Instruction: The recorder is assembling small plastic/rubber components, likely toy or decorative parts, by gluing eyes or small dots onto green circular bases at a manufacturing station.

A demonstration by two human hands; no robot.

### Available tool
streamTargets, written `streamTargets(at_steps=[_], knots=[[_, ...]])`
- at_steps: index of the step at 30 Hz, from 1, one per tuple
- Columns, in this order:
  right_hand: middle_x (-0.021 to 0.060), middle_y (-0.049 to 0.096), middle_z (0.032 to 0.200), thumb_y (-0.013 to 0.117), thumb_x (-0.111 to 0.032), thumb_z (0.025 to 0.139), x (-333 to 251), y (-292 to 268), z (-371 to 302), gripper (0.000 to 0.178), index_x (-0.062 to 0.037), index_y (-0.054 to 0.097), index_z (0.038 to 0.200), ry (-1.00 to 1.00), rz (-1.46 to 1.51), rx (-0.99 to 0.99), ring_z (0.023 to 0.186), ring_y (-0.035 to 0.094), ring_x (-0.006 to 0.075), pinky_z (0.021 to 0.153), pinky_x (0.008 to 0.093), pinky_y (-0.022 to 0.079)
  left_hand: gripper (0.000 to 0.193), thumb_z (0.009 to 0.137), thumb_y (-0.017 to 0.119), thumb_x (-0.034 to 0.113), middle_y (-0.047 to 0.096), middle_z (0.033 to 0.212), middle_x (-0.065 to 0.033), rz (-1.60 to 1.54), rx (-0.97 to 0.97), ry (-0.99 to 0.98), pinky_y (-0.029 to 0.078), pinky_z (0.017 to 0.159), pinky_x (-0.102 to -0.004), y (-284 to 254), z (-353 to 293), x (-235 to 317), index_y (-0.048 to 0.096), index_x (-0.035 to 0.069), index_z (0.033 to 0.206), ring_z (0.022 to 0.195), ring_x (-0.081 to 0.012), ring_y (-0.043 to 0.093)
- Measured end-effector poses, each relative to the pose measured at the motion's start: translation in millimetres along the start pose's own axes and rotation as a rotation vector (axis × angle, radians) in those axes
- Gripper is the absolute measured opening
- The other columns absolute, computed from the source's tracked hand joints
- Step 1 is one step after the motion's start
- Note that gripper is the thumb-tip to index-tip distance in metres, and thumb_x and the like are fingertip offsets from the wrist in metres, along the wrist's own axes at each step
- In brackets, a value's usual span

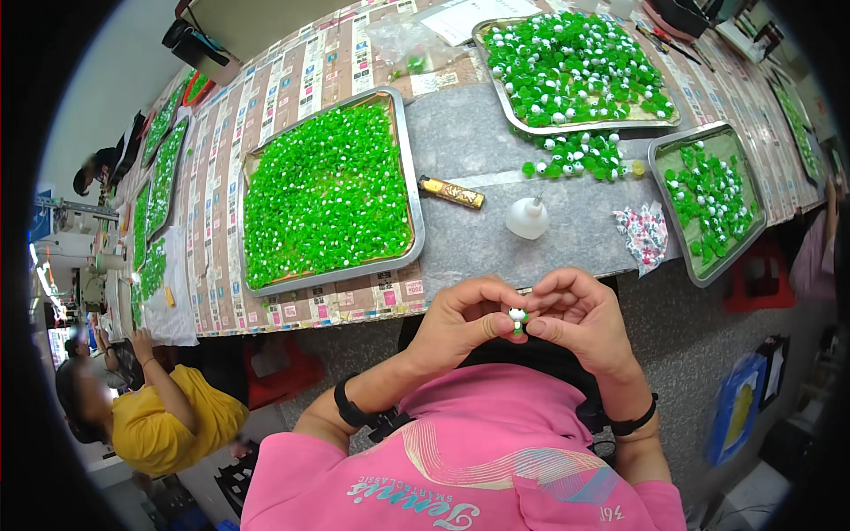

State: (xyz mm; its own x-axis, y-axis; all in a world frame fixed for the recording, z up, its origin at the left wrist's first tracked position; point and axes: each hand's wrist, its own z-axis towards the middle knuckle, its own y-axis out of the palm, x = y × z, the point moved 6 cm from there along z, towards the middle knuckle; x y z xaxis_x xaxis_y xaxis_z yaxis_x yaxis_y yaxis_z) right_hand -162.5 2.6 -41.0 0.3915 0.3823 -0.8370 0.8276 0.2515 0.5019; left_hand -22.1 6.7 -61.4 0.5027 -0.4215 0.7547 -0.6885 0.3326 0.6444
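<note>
Just past the table's near edge, my left hand (469,320) and my right hand (580,320) meet, fingers bent and thumbs inward. Between their fingertips is a small green and white plastic figure (517,316), its white part upward and green below. Fingers of both hands close on it and cover part of it. On the grey mat (478,234) beyond my hands stands a white squeeze bottle (528,219) with a thin metal tip. Left of the bottle lies a gold and black oblong (452,192); to its right is a crumpled floral cloth (643,236).
A metal tray (412,190) of tiny green pieces lies left. Another tray (660,126) of green and white figures is at the back, beside a loose pile (584,156). A third tray (675,212) overhangs the table's edge at right. A person in yellow (173,416) sits left.
</note>
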Motion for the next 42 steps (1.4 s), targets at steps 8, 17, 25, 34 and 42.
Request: streamTargets(at_steps=[8, 17, 25, 34, 42], knots=[[0.0132, 0.063, 0.098, 0.065, 0.006, 0.079, 2.8, 0.1, -1.4, 0.031, 0.0036, 0.051, 0.106, -0.015, -0.031, 0.033, 0.089, 0.063, 0.0166, 0.081, 0.0302, 0.054, 0.019, 0.084, 0.064, 0.005, 0.057, 0.097, -0.0075, 0.14, 0.03, 0.124, 0.052, 0.075, -0.0264, 0.6, -0.7, 4.6, 0.062, 0.001, 0.102, 0.085, -0.0144, 0.059], [0.0102, 0.064, 0.095, 0.066, 0.005, 0.078, 3.5, 1.9, -1.6, 0.024, -0.0001, 0.052, 0.097, -0.01, -0.044, 0.044, 0.088, 0.062, 0.0109, 0.079, 0.0247, 0.052, 0.016, 0.08, 0.067, 0.001, 0.056, 0.093, -0.0069, 0.375, 0.031, 0.291, 0.048, 0.074, -0.0232, 0.5, -2.4, 14.3, 0.065, 0.001, 0.096, 0.084, -0.0124, 0.057], [0.0098, 0.066, 0.093, 0.067, 0.006, 0.078, 1.0, 5.8, -0.8, 0.023, -0.0009, 0.052, 0.095, -0.029, -0.049, 0.064, 0.085, 0.062, 0.0102, 0.078, 0.0241, 0.052, 0.015, 0.08, 0.067, 0.001, 0.057, 0.092, -0.0068, 0.346, 0.027, 0.304, 0.048, 0.072, -0.0227, -0.3, -0.9, 16.8, 0.066, 0.001, 0.095, 0.082, -0.0125, 0.056], [0.0107, 0.065, 0.094, 0.068, 0.004, 0.078, 4.7, 3.2, 1.2, 0.024, -0.0013, 0.051, 0.095, 0.004, 0.032, 0.04, 0.086, 0.063, 0.0114, 0.079, 0.0249, 0.052, 0.015, 0.082, 0.067, 0.004, 0.057, 0.092, -0.007, 0.395, 0.041, 0.301, 0.049, 0.071, -0.0229, 1.1, -1.0, 18.4, 0.065, 0.0, 0.096, 0.081, -0.0125, 0.057], [0.012, 0.064, 0.097, 0.066, 0.003, 0.08, 0.7, 0.6, -1.0, 0.027, 0.0016, 0.053, 0.104, -0.015, -0.005, 0.08, 0.088, 0.063, 0.0143, 0.08, 0.0269, 0.052, 0.025, 0.086, 0.064, 0.018, 0.055, 0.091, -0.0061, 0.016, -0.023, 0.116, 0.051, 0.073, -0.0264, 4.8, 5.8, 5.7, 0.059, 0.001, 0.103, 0.081, -0.0134, 0.058]])
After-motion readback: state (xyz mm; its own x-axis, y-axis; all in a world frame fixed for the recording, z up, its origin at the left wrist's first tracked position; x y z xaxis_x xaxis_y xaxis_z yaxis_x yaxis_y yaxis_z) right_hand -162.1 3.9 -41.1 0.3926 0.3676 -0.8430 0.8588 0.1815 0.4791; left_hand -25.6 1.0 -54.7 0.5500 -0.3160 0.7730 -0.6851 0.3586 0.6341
